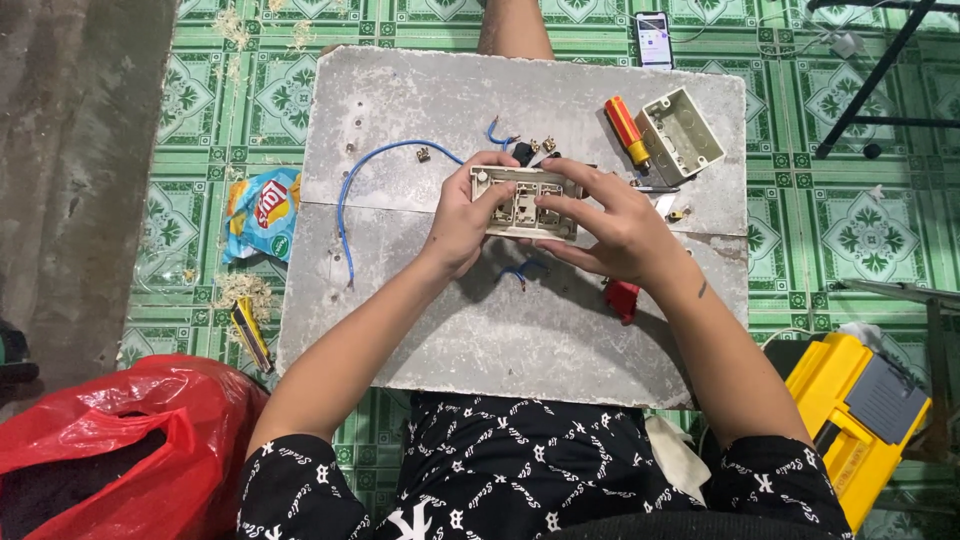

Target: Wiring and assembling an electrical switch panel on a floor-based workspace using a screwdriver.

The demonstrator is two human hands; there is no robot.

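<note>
Both my hands hold a beige rectangular switch frame (524, 204) with its back facing up, above a grey board (420, 330). My left hand (462, 218) grips its left end, thumb pressing on the frame. My right hand (606, 222) grips the right end, fingers over the modules set in it. A short blue wire piece (520, 272) lies on the board just under the frame.
On the board lie a long blue wire (350, 190), small brass parts (423, 154), a red-and-yellow screwdriver (627, 131), a beige wall box (680, 136) and a red item (622, 298). A phone (654, 39), snack bag (262, 212), red plastic bag (120, 440) and yellow toolbox (850, 400) lie on the tiled floor.
</note>
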